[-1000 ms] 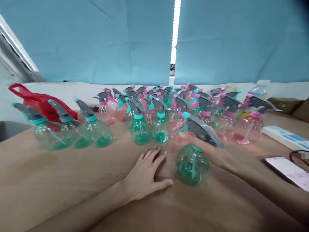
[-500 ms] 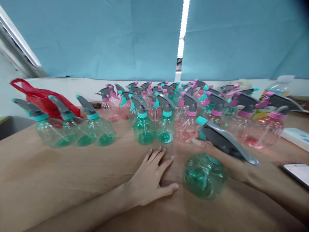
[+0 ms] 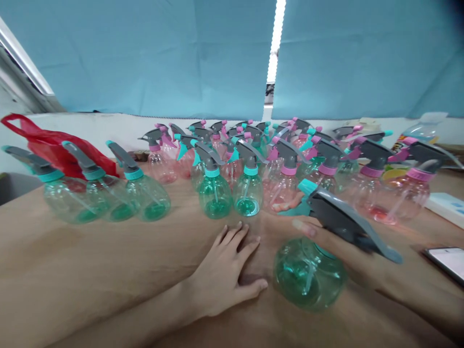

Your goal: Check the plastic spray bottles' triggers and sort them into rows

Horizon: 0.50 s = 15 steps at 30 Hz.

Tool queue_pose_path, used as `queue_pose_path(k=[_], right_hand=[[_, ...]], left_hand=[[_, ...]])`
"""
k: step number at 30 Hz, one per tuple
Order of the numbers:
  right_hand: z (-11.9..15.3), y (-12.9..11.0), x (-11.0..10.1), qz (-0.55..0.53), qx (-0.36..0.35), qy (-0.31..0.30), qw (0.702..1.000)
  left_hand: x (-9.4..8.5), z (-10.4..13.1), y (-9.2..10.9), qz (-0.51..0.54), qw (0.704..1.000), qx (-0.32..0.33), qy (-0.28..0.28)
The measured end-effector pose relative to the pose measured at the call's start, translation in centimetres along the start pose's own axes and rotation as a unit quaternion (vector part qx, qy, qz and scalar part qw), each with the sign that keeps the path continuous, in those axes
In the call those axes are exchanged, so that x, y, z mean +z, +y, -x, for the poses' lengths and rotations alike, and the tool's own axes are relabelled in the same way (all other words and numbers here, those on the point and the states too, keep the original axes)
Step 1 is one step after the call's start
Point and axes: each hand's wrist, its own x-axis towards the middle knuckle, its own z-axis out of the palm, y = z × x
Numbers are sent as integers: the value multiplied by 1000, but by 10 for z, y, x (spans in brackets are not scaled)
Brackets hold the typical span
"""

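Note:
A green see-through spray bottle (image 3: 308, 273) with a grey trigger head and teal nozzle is tilted toward me just above the brown table (image 3: 90, 270). My right hand (image 3: 326, 234) grips its neck under the grey head. My left hand (image 3: 226, 273) lies flat on the table to the left of the bottle, fingers spread, holding nothing. Behind both hands stand several green spray bottles (image 3: 215, 191) and pink spray bottles (image 3: 286, 186) in a crowd.
Three green bottles (image 3: 141, 193) line up at the left, in front of a red plastic bag (image 3: 54, 145). A phone (image 3: 447, 261) and a white box (image 3: 447, 205) lie at the right edge. Blue curtains hang behind.
My right hand has drawn the green bottle nearer to me and tilted it more. My left hand stays flat in the same spot.

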Motion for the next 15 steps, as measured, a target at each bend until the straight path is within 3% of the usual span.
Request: queue_pose_path(k=[4, 9, 15], right_hand=[[-1, 4, 3, -10, 11, 11, 1000], [-2, 11, 5, -68, 18, -19, 997], [-1, 9, 4, -54, 14, -5, 998]], left_hand=[[0, 1, 0, -2, 1000, -3, 1], [-1, 0, 1, -2, 1000, -3, 2], [1, 1, -1, -3, 1000, 0, 5]])
